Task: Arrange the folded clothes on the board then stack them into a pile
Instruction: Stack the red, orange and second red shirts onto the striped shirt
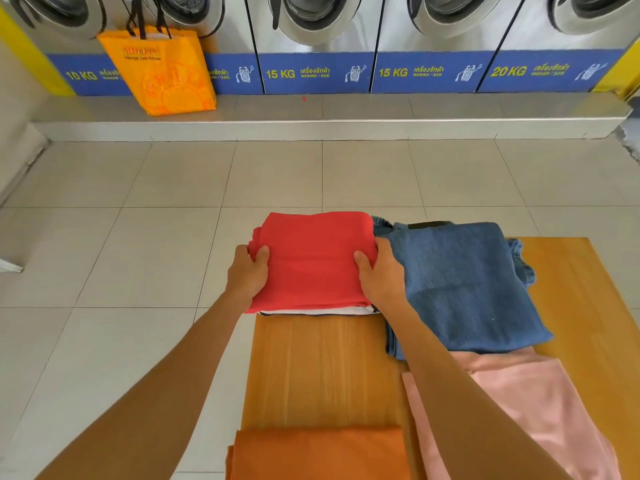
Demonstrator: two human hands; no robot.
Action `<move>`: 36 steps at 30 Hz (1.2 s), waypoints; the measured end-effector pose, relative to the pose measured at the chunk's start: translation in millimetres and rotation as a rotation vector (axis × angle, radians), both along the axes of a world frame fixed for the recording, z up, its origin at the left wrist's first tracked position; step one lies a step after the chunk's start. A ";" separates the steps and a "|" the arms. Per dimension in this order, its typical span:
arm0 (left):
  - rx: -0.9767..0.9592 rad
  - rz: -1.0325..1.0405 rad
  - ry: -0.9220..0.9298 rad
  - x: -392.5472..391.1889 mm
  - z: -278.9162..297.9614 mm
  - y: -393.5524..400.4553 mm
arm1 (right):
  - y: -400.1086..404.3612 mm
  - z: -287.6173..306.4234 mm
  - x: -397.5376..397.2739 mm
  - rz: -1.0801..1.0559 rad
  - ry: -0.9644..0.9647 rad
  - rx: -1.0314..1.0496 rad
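A folded red cloth (311, 258) lies at the far left corner of the wooden board (322, 368), on top of a white folded piece (322, 310) whose edge shows beneath it. My left hand (246, 271) grips the red cloth's left side and my right hand (379, 275) grips its right side, thumbs on top. A folded blue cloth (464, 289) sits to the right over denim. A pink folded cloth (526, 410) lies at the near right, and an orange folded cloth (318, 453) at the near left.
The board stands over a pale tiled floor (138, 254). A row of washing machines (315, 36) on a raised step lines the far wall. An orange shopping bag (162, 69) hangs against the machines at the left.
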State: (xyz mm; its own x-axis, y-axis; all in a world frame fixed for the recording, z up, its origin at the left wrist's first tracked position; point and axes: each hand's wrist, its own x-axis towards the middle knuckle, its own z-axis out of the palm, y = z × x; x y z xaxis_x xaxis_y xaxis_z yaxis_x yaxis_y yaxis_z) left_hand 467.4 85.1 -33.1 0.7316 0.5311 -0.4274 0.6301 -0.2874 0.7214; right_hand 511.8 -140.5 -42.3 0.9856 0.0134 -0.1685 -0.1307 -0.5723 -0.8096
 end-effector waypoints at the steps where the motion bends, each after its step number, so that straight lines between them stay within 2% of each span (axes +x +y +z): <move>1: -0.013 0.012 0.005 -2.4 1.2 -0.3 | -1.1 1.0 -0.5 0.007 0.011 0.004; 4: -0.086 0.011 -0.004 -16.8 8.5 -3.1 | -1.1 9.3 -7.9 0.021 0.043 -0.016; 7: -0.102 0.000 -0.027 -51.5 17.4 -8.1 | -5.3 20.4 -34.1 0.035 -0.027 -0.191; 12: -0.069 -0.007 0.051 -167.2 18.8 -24.1 | -32.5 39.0 -136.7 -0.075 -0.137 -0.187; 16: -0.038 -0.032 0.214 -266.6 9.7 -48.3 | -65.3 27.2 -231.9 -0.082 0.049 -0.198; 20: -0.048 -0.001 0.263 -325.8 11.7 -84.4 | -88.3 16.2 -299.4 -0.186 0.316 -0.197; 25: -0.143 0.078 0.325 -335.7 13.8 -91.7 | -83.2 12.9 -328.7 -0.198 0.432 -0.137; 28: -0.166 0.008 0.365 -327.3 18.9 -88.4 | -79.8 19.1 -324.1 -0.191 0.533 -0.079; 31: -0.216 -0.094 0.354 -322.7 25.7 -96.7 | -74.8 20.0 -323.6 -0.093 0.432 -0.090; 36: -0.199 -0.046 0.247 -321.2 33.3 -91.3 | -73.5 23.5 -315.6 -0.058 0.301 -0.129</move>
State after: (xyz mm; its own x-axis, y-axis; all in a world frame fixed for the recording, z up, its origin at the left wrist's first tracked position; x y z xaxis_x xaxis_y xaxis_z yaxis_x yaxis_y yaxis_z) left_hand 146.2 -6.2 0.2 0.6142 0.3882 -0.6870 0.7826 -0.1880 0.5934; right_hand 196.2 -214.0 -18.8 0.8896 -0.0820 -0.4494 -0.3889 -0.6521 -0.6508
